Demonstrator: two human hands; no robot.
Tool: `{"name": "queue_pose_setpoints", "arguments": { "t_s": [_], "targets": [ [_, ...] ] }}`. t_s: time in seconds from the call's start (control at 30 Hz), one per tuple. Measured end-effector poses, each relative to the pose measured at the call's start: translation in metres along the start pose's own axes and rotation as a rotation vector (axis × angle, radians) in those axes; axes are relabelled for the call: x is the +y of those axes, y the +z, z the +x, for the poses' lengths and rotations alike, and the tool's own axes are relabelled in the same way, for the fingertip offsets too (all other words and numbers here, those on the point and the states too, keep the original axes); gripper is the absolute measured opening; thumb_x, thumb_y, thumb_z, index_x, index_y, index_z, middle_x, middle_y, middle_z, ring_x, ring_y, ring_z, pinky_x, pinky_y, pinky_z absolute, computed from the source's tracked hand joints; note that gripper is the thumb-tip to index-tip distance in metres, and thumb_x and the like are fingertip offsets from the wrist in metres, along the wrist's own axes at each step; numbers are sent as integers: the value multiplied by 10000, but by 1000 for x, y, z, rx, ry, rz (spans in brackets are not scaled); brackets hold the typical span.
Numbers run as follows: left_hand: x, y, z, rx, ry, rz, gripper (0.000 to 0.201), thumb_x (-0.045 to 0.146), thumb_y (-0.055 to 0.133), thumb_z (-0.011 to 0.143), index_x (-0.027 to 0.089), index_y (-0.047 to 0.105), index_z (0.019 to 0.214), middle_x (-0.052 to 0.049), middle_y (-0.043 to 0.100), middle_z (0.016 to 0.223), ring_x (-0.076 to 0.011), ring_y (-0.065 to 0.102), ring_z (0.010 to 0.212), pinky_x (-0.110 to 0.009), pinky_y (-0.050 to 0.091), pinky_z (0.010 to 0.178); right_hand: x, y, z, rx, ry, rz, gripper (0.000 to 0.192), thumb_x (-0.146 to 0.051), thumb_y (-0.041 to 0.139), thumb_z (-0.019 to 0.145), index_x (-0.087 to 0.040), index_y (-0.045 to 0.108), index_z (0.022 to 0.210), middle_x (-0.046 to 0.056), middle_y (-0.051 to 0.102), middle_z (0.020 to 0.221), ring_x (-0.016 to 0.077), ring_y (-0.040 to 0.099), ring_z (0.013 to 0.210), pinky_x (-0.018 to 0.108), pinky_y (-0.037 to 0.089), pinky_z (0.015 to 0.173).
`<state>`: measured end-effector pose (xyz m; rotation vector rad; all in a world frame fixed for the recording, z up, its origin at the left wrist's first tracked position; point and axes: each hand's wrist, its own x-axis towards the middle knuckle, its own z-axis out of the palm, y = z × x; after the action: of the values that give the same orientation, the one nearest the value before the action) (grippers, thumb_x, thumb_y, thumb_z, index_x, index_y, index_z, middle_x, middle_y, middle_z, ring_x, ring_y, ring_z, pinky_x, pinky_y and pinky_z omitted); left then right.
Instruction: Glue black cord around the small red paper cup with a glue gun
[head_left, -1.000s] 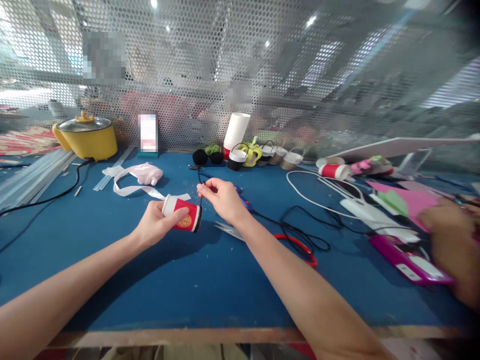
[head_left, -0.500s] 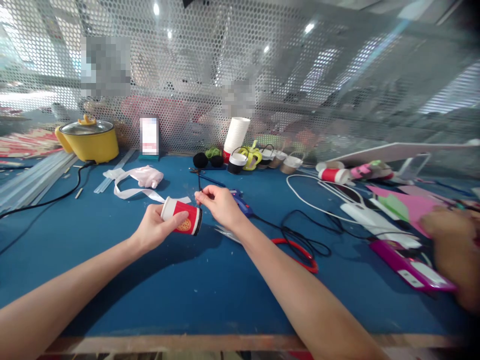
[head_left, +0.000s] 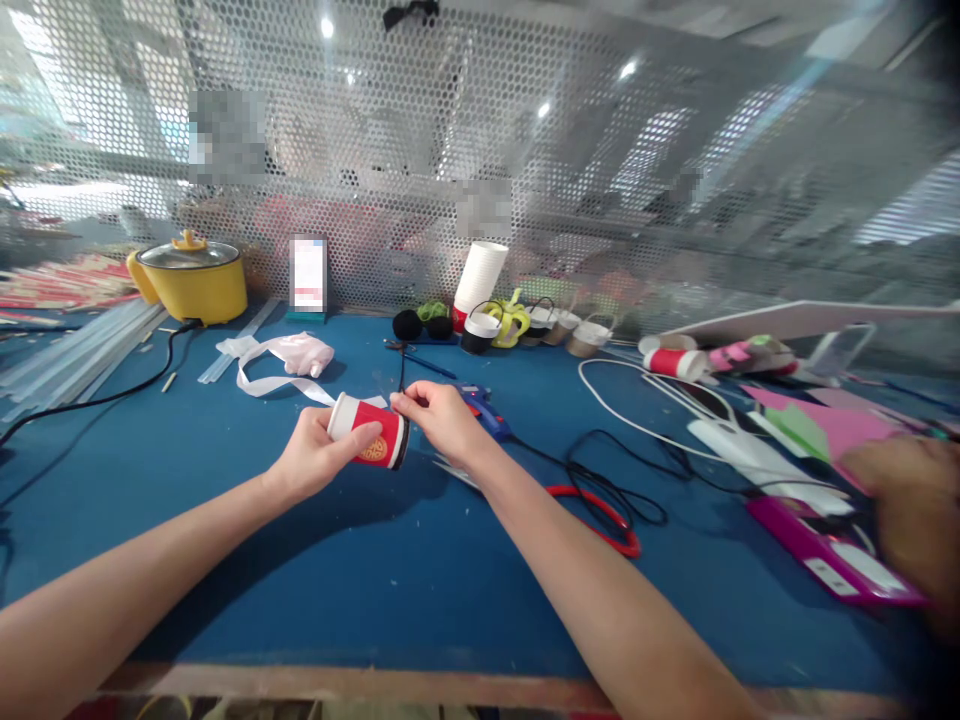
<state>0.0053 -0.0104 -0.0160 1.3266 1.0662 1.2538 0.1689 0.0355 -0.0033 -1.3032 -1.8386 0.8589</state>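
My left hand [head_left: 309, 458] is closed around a red and white paper cup [head_left: 388, 428] with a gold emblem. The cup lies tilted on its side in the air, its wide white end toward my palm. Black yarn is wound around its narrow end. Just beyond that end, my right hand [head_left: 441, 415] pinches a thin black yarn strand [head_left: 402, 374] between thumb and fingertips. That strand runs back toward a black yarn ball [head_left: 407, 325]. Past my right wrist lies a blue glue gun [head_left: 489, 414], and scissors with a red handle [head_left: 604, 512] lie partly under my forearm.
White ribbon [head_left: 259, 378] lies behind the cup. A yellow pot [head_left: 202, 290] stands at back left. Stacked white cups [head_left: 480, 275] and small handled cups [head_left: 481, 332] line the mesh [head_left: 390, 180]. Cables and a magenta case [head_left: 825, 555] lie right, near another person's hand [head_left: 900, 490].
The cup has turned slightly in my left hand, its emblem shifting lower. My right hand stays close beside it with the yarn. The whole view has shifted a little.
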Motion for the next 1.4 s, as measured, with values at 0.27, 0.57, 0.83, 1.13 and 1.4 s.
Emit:
{"name": "queue_pose_setpoints", "arguments": {
  "t_s": [0.27,0.57,0.83,1.13,1.4],
  "targets": [
    [-2,2,4,27,-55,-173,252,342,731,572,108,658,627,-23,639,550,-123,554,497,-227,438,509,2,-1,3,72,10,-42,252,-403,555,736,-190,529,604,-12,532,559,132,472,540,249,329,500],
    [0,1,14,154,-172,-408,236,319,725,584,109,634,639,-27,669,562,-132,607,513,-225,468,526,-25,-15,-14,-190,27,179,170,-324,567,751,-159,590,716,27,640,705,136,583,659,265,445,622],
    [-2,0,13,167,-186,-366,232,294,728,574,99,628,648,-27,661,560,-137,601,513,-234,465,537,-25,-12,-14,-215,28,151,148,-301,575,749,-157,601,727,29,659,725,147,602,685,281,457,661],
    [-9,-1,15,153,-149,-333,242,318,719,593,102,626,650,-16,648,554,-124,579,499,-235,467,536,-25,-10,-14,-213,79,213,100,-261,581,730,-168,600,700,7,644,701,137,589,694,276,441,693],
    [-8,-3,11,41,84,-66,274,342,675,662,88,687,765,-48,690,675,-132,583,588,-222,469,585,-20,-10,-6,-244,326,614,140,-296,596,688,-163,571,651,-13,612,592,92,549,583,224,388,578]
  ]
}}
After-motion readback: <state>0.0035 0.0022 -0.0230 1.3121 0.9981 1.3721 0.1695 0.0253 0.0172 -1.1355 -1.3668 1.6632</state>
